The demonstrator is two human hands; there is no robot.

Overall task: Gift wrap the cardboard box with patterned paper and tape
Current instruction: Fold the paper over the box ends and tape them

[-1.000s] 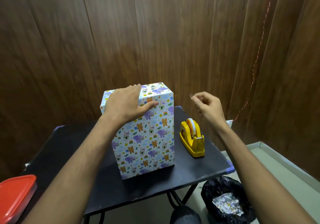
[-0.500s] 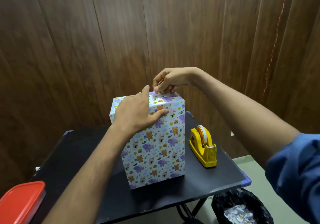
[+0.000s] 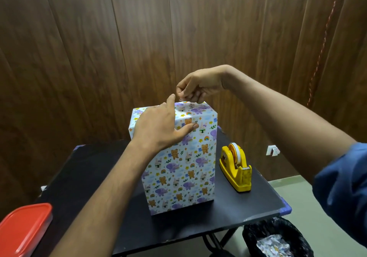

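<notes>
Dark wood panelling [image 3: 99, 58] fills the wall ahead of me, and a reddish cord [image 3: 325, 38] hangs down it at the right. Below stands a small black bench [image 3: 89, 177], and the wrapped box [image 3: 182, 169] stands upright near its middle, covered on every face I can see in white patterned paper printed with bears, elephants, rabbits and rainbows. My left hand [image 3: 158, 129] rests on the box's top near edge, its fingers straight, the thumb pressing against the front face just below the top and the index finger lifted and pointing up toward my other hand. My right hand [image 3: 196, 87] hovers just above the far edge of the box top, wrist bent, fingers curled inward with the fingertips pinched together; something small and clear glints between them, likely a bit of tape, though I cannot make it out for certain. A blue sleeve [image 3: 341, 193] covers my right upper arm. Just beside the box on the right sits a yellow tape dispenser [image 3: 236, 169] with a white roll in it, apart from the box. A red-lidded container [image 3: 23, 231] shows at the lower left corner. On the floor at the lower right stands a bin [image 3: 250, 235] lined with a black bag, with crumpled scraps of paper inside.
</notes>
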